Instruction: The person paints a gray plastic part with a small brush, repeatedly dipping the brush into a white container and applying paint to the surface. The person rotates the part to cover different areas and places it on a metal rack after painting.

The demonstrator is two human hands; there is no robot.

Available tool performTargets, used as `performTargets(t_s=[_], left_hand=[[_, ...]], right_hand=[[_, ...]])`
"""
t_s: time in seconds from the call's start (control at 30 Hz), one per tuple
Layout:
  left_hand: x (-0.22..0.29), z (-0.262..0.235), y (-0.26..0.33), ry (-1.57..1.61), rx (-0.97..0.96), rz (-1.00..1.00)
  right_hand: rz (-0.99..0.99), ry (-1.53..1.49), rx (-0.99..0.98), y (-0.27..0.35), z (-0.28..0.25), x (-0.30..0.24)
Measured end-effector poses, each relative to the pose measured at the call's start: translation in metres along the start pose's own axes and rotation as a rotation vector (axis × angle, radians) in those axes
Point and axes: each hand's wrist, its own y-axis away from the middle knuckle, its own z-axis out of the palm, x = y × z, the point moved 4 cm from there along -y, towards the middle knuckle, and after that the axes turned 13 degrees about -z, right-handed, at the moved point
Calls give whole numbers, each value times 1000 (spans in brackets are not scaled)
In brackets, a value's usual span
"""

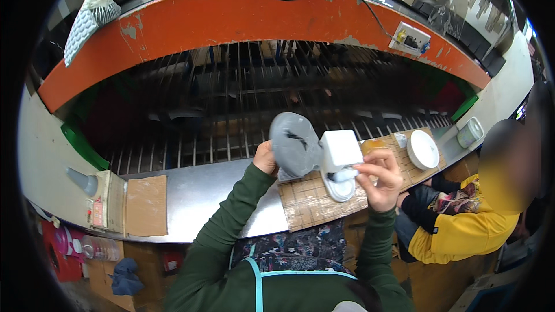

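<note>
A curved, shiny grey metal desk (202, 202) sweeps across the view from 9 o'clock to 3 o'clock. A flat brown cardboard sheet (145, 205) lies at 8 o'clock, touching a cardboard box with a grey cone-shaped nozzle (101, 196) on its left. A taped, grid-marked cardboard mat (312, 205) spreads from centre toward 3 o'clock, carrying a round white dish (423, 149), with a small white lidded tub (469, 132) just beyond.

At the centre of the frame, the left hand (265, 158) grips the edge of a grey round disc (293, 144), tilted up on edge. The right hand (380, 178) holds a white boxy part (340, 151) just beside it — the two pieces touching. Below them lies a taped cardboard sheet (309, 205) on the steel bench (202, 196). At right sits another person's yellow sleeve (462, 234) — with a white round lid (423, 149) above it.
</note>
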Motion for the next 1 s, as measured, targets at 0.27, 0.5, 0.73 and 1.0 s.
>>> performTargets(t_s=[0.27,0.5,0.73,1.0], left_hand=[[-15,-48,19,337,-115,7],[-41,-55,15,245,-59,-76],[-52,-45,2,140,-37,-134],[-66,-61,18,106,21,-211]], right_hand=[[206,-10,134,25,9,19],[26,258,-21,-2,31,25],[-289,487,-126,-38,48,35],[-396,596,-269,-10,32,24]])
